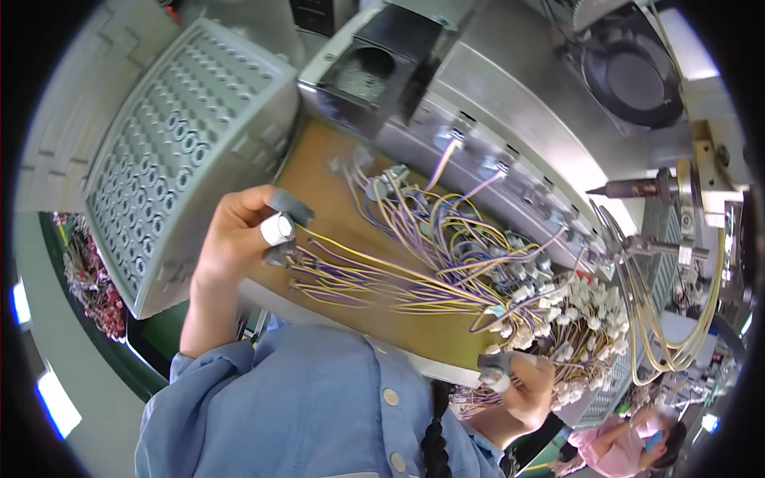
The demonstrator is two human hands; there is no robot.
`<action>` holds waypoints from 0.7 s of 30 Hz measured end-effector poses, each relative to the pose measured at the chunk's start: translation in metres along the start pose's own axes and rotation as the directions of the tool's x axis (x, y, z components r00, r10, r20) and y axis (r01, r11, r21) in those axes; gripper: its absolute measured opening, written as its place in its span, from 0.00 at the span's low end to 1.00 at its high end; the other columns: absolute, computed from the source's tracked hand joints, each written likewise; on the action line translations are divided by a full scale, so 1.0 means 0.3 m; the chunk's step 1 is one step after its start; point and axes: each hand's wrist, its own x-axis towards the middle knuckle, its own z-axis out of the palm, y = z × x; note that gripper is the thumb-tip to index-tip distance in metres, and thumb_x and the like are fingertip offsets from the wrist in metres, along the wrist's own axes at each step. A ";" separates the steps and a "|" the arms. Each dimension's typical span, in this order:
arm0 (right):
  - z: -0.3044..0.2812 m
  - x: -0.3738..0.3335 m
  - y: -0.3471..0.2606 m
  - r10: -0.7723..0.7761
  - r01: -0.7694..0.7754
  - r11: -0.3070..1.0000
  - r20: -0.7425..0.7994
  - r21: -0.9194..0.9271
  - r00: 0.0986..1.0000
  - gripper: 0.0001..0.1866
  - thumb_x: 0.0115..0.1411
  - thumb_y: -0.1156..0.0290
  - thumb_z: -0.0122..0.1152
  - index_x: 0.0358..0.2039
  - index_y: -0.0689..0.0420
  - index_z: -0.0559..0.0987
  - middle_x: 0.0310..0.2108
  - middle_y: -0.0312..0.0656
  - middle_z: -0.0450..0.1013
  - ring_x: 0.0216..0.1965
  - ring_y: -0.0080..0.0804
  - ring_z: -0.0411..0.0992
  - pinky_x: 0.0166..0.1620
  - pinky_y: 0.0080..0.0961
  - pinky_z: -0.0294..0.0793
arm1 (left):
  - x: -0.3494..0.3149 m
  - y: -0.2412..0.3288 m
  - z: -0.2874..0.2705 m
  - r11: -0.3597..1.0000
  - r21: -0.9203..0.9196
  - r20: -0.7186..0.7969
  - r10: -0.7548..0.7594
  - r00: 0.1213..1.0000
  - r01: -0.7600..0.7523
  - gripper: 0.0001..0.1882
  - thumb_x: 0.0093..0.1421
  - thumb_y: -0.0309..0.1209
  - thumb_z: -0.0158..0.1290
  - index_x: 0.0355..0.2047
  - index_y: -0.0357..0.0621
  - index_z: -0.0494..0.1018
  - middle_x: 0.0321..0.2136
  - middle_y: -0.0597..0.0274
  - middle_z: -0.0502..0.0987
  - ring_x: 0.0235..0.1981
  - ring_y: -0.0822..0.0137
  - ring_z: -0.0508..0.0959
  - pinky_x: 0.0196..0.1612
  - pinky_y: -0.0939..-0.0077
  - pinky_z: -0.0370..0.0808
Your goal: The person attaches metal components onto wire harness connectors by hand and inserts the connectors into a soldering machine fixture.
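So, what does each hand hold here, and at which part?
The left hand pinches a small silver cylinder at its sides, with yellow and purple wires running from it. The right hand grips the far end of the wires near the white connectors.

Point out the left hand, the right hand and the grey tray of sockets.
Left hand [239,239], head view, on the back of the hand.
Right hand [530,390], head view, on the knuckles.
Grey tray [183,143], head view, on its socketed face.
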 end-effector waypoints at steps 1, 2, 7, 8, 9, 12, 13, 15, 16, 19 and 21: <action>0.001 0.021 -0.037 -0.071 0.071 0.997 -0.005 0.021 0.997 0.10 0.47 0.70 0.61 0.24 0.66 0.78 0.17 0.43 0.73 0.16 0.30 0.71 0.24 0.19 0.68 | -0.013 0.015 0.001 0.997 0.062 -0.062 -0.041 0.997 0.045 0.14 0.54 0.35 0.56 0.31 0.33 0.73 0.25 0.65 0.72 0.19 0.79 0.69 0.19 0.88 0.63; 0.007 0.051 -0.074 -0.096 0.097 0.995 -0.014 0.015 0.995 0.08 0.43 0.75 0.62 0.24 0.67 0.78 0.17 0.45 0.73 0.18 0.31 0.72 0.25 0.19 0.68 | -0.026 0.024 0.011 0.997 0.069 -0.088 -0.029 0.996 0.036 0.15 0.55 0.35 0.55 0.31 0.32 0.73 0.24 0.65 0.71 0.19 0.79 0.69 0.20 0.87 0.63; 0.136 0.271 -0.247 -0.407 0.402 0.913 -0.174 -0.065 0.897 0.14 0.42 0.78 0.64 0.32 0.67 0.76 0.34 0.51 0.74 0.30 0.34 0.74 0.29 0.23 0.71 | -0.108 0.070 0.055 0.905 0.414 0.008 0.109 0.994 -0.102 0.10 0.58 0.23 0.47 0.39 0.33 0.73 0.32 0.60 0.73 0.31 0.72 0.71 0.36 0.81 0.67; 0.156 0.312 -0.277 -0.470 0.461 0.882 -0.141 -0.093 0.871 0.15 0.44 0.76 0.63 0.34 0.66 0.74 0.36 0.52 0.73 0.30 0.36 0.74 0.29 0.26 0.72 | -0.120 0.065 0.071 0.861 0.478 0.004 0.193 0.981 -0.171 0.09 0.57 0.21 0.48 0.38 0.33 0.72 0.29 0.58 0.73 0.29 0.71 0.72 0.34 0.79 0.68; 0.174 0.348 -0.304 -0.467 0.454 0.877 -0.054 -0.161 0.883 0.16 0.45 0.75 0.62 0.36 0.65 0.72 0.38 0.53 0.72 0.31 0.39 0.74 0.29 0.29 0.72 | -0.133 0.067 0.081 0.849 0.511 0.021 0.148 0.989 -0.138 0.09 0.57 0.21 0.48 0.38 0.33 0.72 0.29 0.58 0.73 0.29 0.71 0.72 0.34 0.79 0.68; 0.233 0.415 -0.362 -0.461 0.464 0.886 0.097 -0.011 0.882 0.16 0.47 0.76 0.59 0.37 0.63 0.69 0.33 0.52 0.72 0.27 0.46 0.72 0.28 0.34 0.70 | -0.162 0.054 0.107 0.803 0.524 -0.042 0.357 0.933 -0.284 0.09 0.53 0.18 0.52 0.36 0.32 0.68 0.27 0.57 0.73 0.27 0.68 0.73 0.30 0.77 0.70; 0.242 0.423 -0.372 -0.464 0.467 0.884 0.102 -0.010 0.880 0.16 0.47 0.76 0.59 0.37 0.63 0.69 0.33 0.52 0.72 0.27 0.46 0.72 0.28 0.34 0.70 | -0.165 0.050 0.110 0.828 0.491 -0.094 0.359 0.928 -0.271 0.09 0.53 0.18 0.52 0.36 0.32 0.68 0.27 0.57 0.73 0.27 0.68 0.73 0.30 0.77 0.70; 0.258 0.432 -0.380 -0.437 0.462 0.884 0.224 -0.073 0.871 0.15 0.47 0.77 0.57 0.37 0.61 0.67 0.28 0.50 0.71 0.25 0.50 0.70 0.26 0.37 0.69 | -0.169 0.048 0.105 0.788 0.549 -0.054 0.367 0.929 -0.279 0.08 0.53 0.19 0.52 0.35 0.32 0.69 0.28 0.56 0.73 0.28 0.68 0.75 0.30 0.78 0.71; 0.262 0.426 -0.380 -0.466 0.495 0.856 0.189 -0.150 0.864 0.14 0.47 0.78 0.56 0.36 0.62 0.68 0.25 0.47 0.71 0.23 0.48 0.70 0.25 0.36 0.69 | -0.166 0.048 0.101 0.803 0.536 -0.061 0.346 0.936 -0.261 0.07 0.53 0.18 0.51 0.34 0.33 0.69 0.27 0.56 0.73 0.27 0.68 0.74 0.28 0.78 0.70; 0.265 0.415 -0.367 -0.544 0.555 0.776 0.129 -0.299 0.829 0.11 0.46 0.80 0.55 0.33 0.62 0.69 0.26 0.50 0.71 0.23 0.49 0.70 0.26 0.36 0.69 | -0.149 0.043 0.085 0.803 0.525 -0.008 0.337 0.941 -0.283 0.08 0.50 0.16 0.51 0.33 0.33 0.69 0.25 0.54 0.71 0.23 0.65 0.73 0.25 0.76 0.68; 0.264 0.415 -0.355 -0.575 0.573 0.772 0.084 -0.274 0.814 0.11 0.45 0.80 0.55 0.32 0.62 0.70 0.27 0.50 0.71 0.24 0.49 0.71 0.26 0.36 0.70 | -0.136 0.038 0.076 0.694 0.627 0.048 0.419 0.907 -0.354 0.09 0.49 0.16 0.52 0.32 0.33 0.68 0.24 0.53 0.70 0.22 0.62 0.72 0.24 0.74 0.68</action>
